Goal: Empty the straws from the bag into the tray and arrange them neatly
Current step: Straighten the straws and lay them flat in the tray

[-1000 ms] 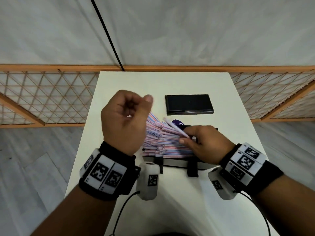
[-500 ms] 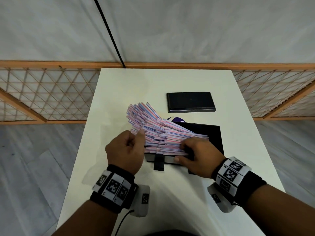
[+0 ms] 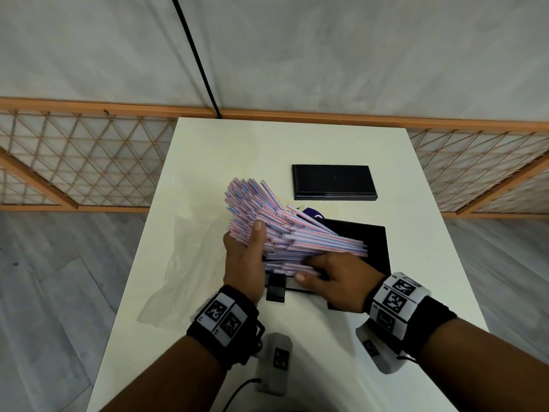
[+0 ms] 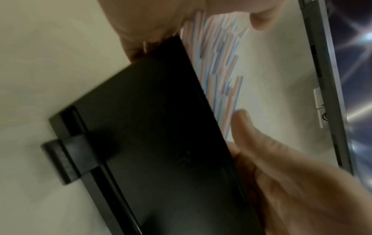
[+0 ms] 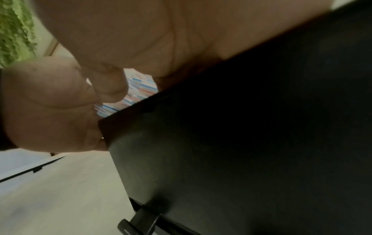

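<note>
A fanned heap of pink, blue and white striped straws (image 3: 297, 236) lies across the left part of the black tray (image 3: 375, 242), with its left ends sticking out past the tray. My left hand (image 3: 248, 254) presses against those left ends, thumb straight up along the heap; its fingers are hidden behind the straws. My right hand (image 3: 322, 270) grips the near edge of the heap with curled fingers. In the left wrist view the straws (image 4: 221, 63) show beyond the tray (image 4: 161, 143). In the right wrist view, thumb and finger close by the straws (image 5: 138, 90) at the tray (image 5: 241, 143) rim.
The clear plastic bag (image 3: 190, 263) lies flat on the white table (image 3: 267, 144) left of the tray. A black rectangular lid (image 3: 332, 182) sits behind the tray, with a purple item (image 3: 312, 212) between them. Black clips (image 3: 276, 288) jut from the tray's near edge. A wooden lattice fence borders the table.
My left hand dropped from a raised fist to the left ends of the straws and turned its palm against them. The right hand stayed on the heap's near edge.
</note>
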`<state>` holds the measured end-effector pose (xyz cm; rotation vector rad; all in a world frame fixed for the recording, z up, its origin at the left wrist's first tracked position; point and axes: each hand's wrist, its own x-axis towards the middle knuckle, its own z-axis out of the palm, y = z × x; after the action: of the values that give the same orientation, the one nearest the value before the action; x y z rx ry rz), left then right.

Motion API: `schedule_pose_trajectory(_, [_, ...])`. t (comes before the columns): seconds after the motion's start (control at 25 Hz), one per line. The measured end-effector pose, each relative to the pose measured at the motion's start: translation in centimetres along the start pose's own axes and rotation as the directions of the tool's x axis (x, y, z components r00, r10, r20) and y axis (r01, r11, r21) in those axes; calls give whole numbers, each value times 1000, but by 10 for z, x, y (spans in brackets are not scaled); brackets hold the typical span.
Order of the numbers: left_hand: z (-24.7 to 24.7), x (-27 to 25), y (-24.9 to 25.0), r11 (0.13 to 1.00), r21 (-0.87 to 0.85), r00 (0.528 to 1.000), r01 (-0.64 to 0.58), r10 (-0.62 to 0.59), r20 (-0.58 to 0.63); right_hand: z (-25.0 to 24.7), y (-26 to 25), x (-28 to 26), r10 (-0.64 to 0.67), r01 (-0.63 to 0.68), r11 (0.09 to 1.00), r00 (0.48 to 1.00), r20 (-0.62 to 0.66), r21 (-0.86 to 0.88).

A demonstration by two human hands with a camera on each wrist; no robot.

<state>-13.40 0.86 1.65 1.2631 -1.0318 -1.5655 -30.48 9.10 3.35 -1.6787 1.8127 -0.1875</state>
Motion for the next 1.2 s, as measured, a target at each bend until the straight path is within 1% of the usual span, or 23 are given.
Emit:
schedule_pose_trajectory(0.08, [5, 3, 2, 999, -45, 1000, -3, 3, -2, -2, -1, 3, 34, -32, 999, 999, 37, -32])
schedule_pose_trajectory(0.16, [6, 8, 2, 998, -58, 1000, -22, 21, -23, -1, 1, 3, 57, -55, 998, 997, 58, -28])
schedule_pose_trajectory(0.28, [6, 13, 1, 998, -46, 998, -41, 39, -43, 3, 2, 6, 58, -56, 998, 995, 84, -19])
schedule_pose_trajectory(0.36, [6, 14, -2, 999, -22, 998, -35, 34, -44, 4, 4, 9, 79, -76, 996, 993, 86, -35])
schedule_pose_trajectory(0.4, [7, 14, -4, 999, -5, 999, -36, 35, -40, 3, 4, 10, 78, -77, 997, 994, 76, -12])
schedule_pose_trajectory(0.48, [7, 12, -8, 999, 36, 999, -40, 40, -18, 4, 3, 9, 61, -63, 998, 996, 61, 29])
schedule_pose_trajectory(0.6, [6, 8, -11, 994, 98, 997, -58, 54, 50, 0, 0, 7, 28, -28, 999, 1000, 5, -17])
schedule_pose_trajectory(0.72, [0, 7, -12, 985, 147, 991, -93, 78, 106, -8, 3, -7, 26, -26, 999, 1000, -7, -32])
schedule_pose_trajectory(0.8, [-5, 9, -13, 983, 157, 987, -94, 72, 143, -14, 9, -20, 57, -62, 996, 996, -66, -67])
schedule_pose_trajectory(0.84, [-6, 10, -12, 985, 152, 987, -83, 60, 152, -17, 13, -25, 87, -99, 991, 988, -131, -88])
schedule_pose_trajectory(0.92, [-7, 11, -11, 994, 102, 990, -45, 30, 139, -19, 19, -29, 108, -143, 984, 954, -280, -108])
schedule_pose_trajectory(0.96, [-5, 10, -11, 997, 69, 992, -23, 15, 124, -17, 20, -28, 92, -133, 983, 953, -290, -125])
schedule_pose_trajectory(1.0, [-4, 9, -11, 999, 40, 994, -10, 5, 112, -13, 18, -25, 67, -110, 980, 967, -245, -166])
schedule_pose_trajectory(1.04, [-1, 8, -11, 1000, 24, 994, -4, 1, 107, -6, 17, -22, 44, -80, 973, 985, -168, -218])
schedule_pose_trajectory(1.08, [0, 6, -11, 1000, 19, 994, -2, 0, 105, 2, 16, -19, 31, -55, 965, 995, -95, -257])
schedule_pose_trajectory(1.12, [1, 5, -10, 1000, 22, 995, -5, 2, 104, 7, 15, -17, 33, -48, 963, 998, -59, -265])
schedule_pose_trajectory(1.16, [1, 4, -9, 1000, 29, 995, -7, 4, 99, 8, 15, -16, 43, -60, 967, 996, -74, -247])
schedule_pose_trajectory(1.2, [1, 5, -9, 999, 38, 996, -5, 2, 89, 6, 16, -16, 67, -94, 972, 989, -129, -215])
